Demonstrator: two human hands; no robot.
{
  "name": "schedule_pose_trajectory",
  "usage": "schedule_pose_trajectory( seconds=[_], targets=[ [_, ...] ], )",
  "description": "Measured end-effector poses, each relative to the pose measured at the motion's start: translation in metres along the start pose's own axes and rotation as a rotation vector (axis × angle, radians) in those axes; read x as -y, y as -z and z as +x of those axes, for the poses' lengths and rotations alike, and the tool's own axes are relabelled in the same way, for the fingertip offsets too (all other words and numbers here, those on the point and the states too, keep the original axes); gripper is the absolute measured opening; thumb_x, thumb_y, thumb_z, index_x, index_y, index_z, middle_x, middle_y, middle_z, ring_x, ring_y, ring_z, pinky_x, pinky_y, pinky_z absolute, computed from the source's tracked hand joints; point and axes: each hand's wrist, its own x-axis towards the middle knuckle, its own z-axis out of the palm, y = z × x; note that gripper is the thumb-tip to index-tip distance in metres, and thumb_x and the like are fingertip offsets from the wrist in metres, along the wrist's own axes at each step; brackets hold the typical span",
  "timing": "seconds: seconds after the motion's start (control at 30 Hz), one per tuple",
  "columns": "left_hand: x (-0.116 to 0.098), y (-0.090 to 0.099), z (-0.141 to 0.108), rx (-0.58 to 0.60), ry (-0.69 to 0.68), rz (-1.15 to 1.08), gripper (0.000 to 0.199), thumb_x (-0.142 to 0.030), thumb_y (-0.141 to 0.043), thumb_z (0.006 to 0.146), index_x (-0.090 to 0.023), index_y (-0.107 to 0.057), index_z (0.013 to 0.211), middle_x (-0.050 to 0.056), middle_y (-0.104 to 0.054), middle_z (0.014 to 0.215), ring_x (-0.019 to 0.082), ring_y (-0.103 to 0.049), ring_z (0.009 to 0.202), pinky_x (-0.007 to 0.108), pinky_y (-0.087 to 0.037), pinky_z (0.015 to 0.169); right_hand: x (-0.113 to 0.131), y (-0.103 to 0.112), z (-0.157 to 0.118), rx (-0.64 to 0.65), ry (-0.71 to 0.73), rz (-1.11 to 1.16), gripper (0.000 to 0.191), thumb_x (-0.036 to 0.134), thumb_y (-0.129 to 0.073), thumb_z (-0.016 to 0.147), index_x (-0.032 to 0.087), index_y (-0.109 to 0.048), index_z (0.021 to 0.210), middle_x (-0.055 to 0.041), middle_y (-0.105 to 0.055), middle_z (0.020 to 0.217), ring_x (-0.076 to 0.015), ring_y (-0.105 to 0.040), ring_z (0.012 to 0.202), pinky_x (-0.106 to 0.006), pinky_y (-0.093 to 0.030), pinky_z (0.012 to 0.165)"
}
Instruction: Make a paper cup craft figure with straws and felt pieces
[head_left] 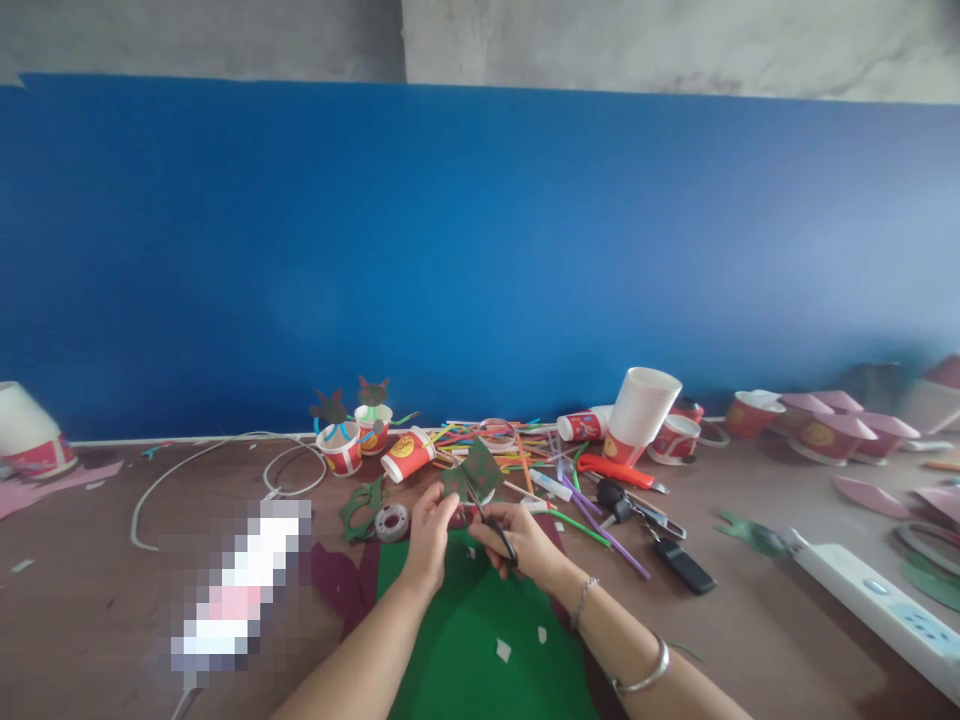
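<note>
My left hand (429,538) pinches a dark green piece of paper (480,468) that shows reddish marks. A pair of scissors (496,532) with dark handles sits in my right hand (521,545), its blades reaching up against the paper. Below both hands lies a bright green sheet (465,640) with small white scraps on it. Left of my left hand are a roll of clear tape (391,522) and a green cut-out (361,510) with openings in it.
Behind my hands lie many coloured straws (457,440), a tipped red cup (409,454) and a white cup stack (643,410). Rightward are an orange utility knife (615,470), keys (613,498) and a power strip (877,600). Two cups with animal faces (339,446) stand left.
</note>
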Motion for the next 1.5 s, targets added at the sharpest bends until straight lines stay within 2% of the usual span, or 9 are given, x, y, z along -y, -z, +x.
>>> schedule_pose_trajectory(
  seconds=[0.3, 0.43, 0.53, 0.63, 0.77, 0.83, 0.97, 1.17, 1.5],
  targets=[
    [0.002, 0.000, 0.001, -0.188, 0.079, -0.085, 0.042, -0.034, -0.074, 0.056, -0.016, -0.056, 0.089, -0.003, -0.059, 0.064, 0.012, -0.057, 0.059, 0.026, -0.044, 0.063, 0.001, 0.005, -0.001, 0.059, -0.047, -0.011, 0.036, 0.051, -0.066, 0.071, 0.017, -0.055, 0.074, 0.0071, -0.051, 0.040, -0.0058, -0.042, 0.028, -0.014, -0.021, 0.026],
    [-0.002, -0.003, 0.000, -0.191, 0.097, -0.120, 0.046, -0.033, -0.072, 0.054, -0.016, -0.055, 0.093, -0.002, -0.061, 0.068, 0.014, -0.058, 0.061, 0.027, -0.044, 0.062, -0.001, 0.006, -0.001, 0.068, -0.065, -0.023, 0.037, 0.051, -0.067, 0.070, 0.016, -0.055, 0.076, 0.0072, -0.051, 0.039, -0.0063, -0.042, 0.027, -0.013, -0.023, 0.025],
    [-0.002, -0.003, -0.002, -0.181, 0.115, -0.123, 0.046, -0.032, -0.070, 0.055, -0.016, -0.055, 0.095, -0.002, -0.061, 0.069, 0.015, -0.059, 0.065, 0.027, -0.044, 0.064, -0.001, 0.003, 0.000, 0.009, -0.046, 0.029, 0.036, 0.051, -0.065, 0.071, 0.017, -0.053, 0.074, 0.0071, -0.052, 0.040, -0.0065, -0.043, 0.028, -0.013, -0.023, 0.025],
    [-0.002, -0.003, -0.006, -0.070, 0.125, -0.070, 0.038, -0.030, -0.069, 0.058, -0.016, -0.058, 0.092, -0.001, -0.062, 0.071, 0.014, -0.057, 0.067, 0.027, -0.043, 0.068, 0.000, -0.002, 0.001, -0.094, -0.014, 0.127, 0.036, 0.051, -0.064, 0.071, 0.018, -0.051, 0.075, 0.0068, -0.053, 0.042, -0.0073, -0.046, 0.030, -0.014, -0.024, 0.026],
    [-0.008, -0.006, -0.012, 0.309, 0.098, 0.054, 0.018, -0.031, -0.063, 0.070, -0.015, -0.062, 0.079, -0.001, -0.058, 0.062, 0.014, -0.053, 0.059, 0.025, -0.040, 0.060, 0.000, -0.005, 0.001, -0.170, 0.022, 0.175, 0.036, 0.049, -0.066, 0.069, 0.019, -0.048, 0.072, 0.0074, -0.051, 0.040, -0.0073, -0.045, 0.030, -0.015, -0.024, 0.028],
    [-0.011, -0.007, -0.013, 0.360, 0.039, 0.132, 0.017, -0.034, -0.060, 0.076, -0.016, -0.060, 0.074, -0.003, -0.055, 0.060, 0.012, -0.049, 0.057, 0.023, -0.037, 0.057, 0.000, -0.005, 0.001, -0.185, 0.037, 0.171, 0.036, 0.049, -0.066, 0.069, 0.019, -0.048, 0.071, 0.0077, -0.050, 0.038, -0.0070, -0.044, 0.030, -0.015, -0.023, 0.029],
    [-0.012, -0.008, -0.010, 0.242, -0.048, 0.183, 0.022, -0.036, -0.063, 0.077, -0.017, -0.054, 0.069, -0.005, -0.049, 0.059, 0.010, -0.042, 0.056, 0.021, -0.033, 0.055, -0.001, -0.005, 0.001, -0.165, 0.054, 0.181, 0.038, 0.051, -0.067, 0.069, 0.018, -0.049, 0.076, 0.0064, -0.053, 0.042, -0.0085, -0.048, 0.035, -0.015, -0.026, 0.031],
    [-0.013, -0.008, -0.009, 0.036, -0.089, 0.153, 0.026, -0.038, -0.062, 0.076, -0.018, -0.048, 0.065, -0.007, -0.043, 0.055, 0.009, -0.040, 0.053, 0.020, -0.032, 0.053, -0.003, -0.015, 0.000, -0.003, 0.086, 0.157, 0.039, 0.051, -0.068, 0.070, 0.017, -0.051, 0.080, 0.0030, -0.059, 0.055, -0.0102, -0.055, 0.048, -0.016, -0.037, 0.038],
    [-0.020, -0.015, -0.014, 0.037, -0.064, 0.119, 0.026, -0.036, -0.065, 0.072, -0.018, -0.049, 0.063, -0.006, -0.044, 0.055, 0.009, -0.041, 0.052, 0.019, -0.033, 0.050, -0.003, -0.019, -0.002, -0.007, 0.074, 0.139, 0.044, 0.055, -0.068, 0.069, 0.017, -0.050, 0.079, 0.0049, -0.055, 0.051, -0.0081, -0.051, 0.044, -0.015, -0.035, 0.036]
  ],
)
